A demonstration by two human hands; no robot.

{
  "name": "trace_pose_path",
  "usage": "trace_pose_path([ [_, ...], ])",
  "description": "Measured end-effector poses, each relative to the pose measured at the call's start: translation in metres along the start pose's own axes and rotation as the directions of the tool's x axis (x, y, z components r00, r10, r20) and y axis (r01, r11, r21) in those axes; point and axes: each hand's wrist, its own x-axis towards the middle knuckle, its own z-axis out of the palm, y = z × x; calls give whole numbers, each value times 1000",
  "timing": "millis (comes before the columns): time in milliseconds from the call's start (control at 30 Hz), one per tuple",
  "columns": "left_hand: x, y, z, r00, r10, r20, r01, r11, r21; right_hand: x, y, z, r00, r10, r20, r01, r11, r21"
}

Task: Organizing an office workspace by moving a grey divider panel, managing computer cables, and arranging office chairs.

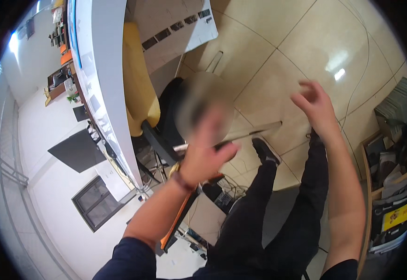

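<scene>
My left hand [207, 158] reaches forward near the middle, with a dark band round its wrist. Its thumb stands out to the right, but a round blurred patch covers the fingers, so I cannot see whether they hold anything. Under and beyond this hand is a chair with a yellow back [138, 79], a black armrest [159, 142] and a metal leg [264, 130]. My right hand [316, 105] is raised over the tiled floor at the right. Its fingers are loosely bent and the thumb is apart from them; nothing shows in its grasp.
Along the left runs a white desk [107, 70] with a dark monitor [78, 150]. A white panel with dark slots [180, 28] stands at the top. Tangled cables [236, 186] lie below the chair. A wooden shelf [367, 186] of papers and folders lines the right.
</scene>
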Motion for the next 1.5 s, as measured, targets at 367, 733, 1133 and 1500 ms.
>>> trace_pose_path([
  [367, -54, -31, -32, 977, 173, -124, -10, 619, 785, 149, -68, 61, 927, -326, 188, 270, 923, 273],
  [733, -55, -42, -32, 951, 244, -188, -39, 700, 713, 208, -118, 140, 739, -667, 98, 592, 712, 378],
  [1133, -57, -54, -30, 926, 339, -168, -136, 712, 689, 73, -171, 217, 664, -436, 607, -443, 425, 790],
  [1500, -70, -74, -23, 859, 454, -237, -234, 759, 608, 20, -193, 300, 798, -488, 354, 452, 873, 184],
])
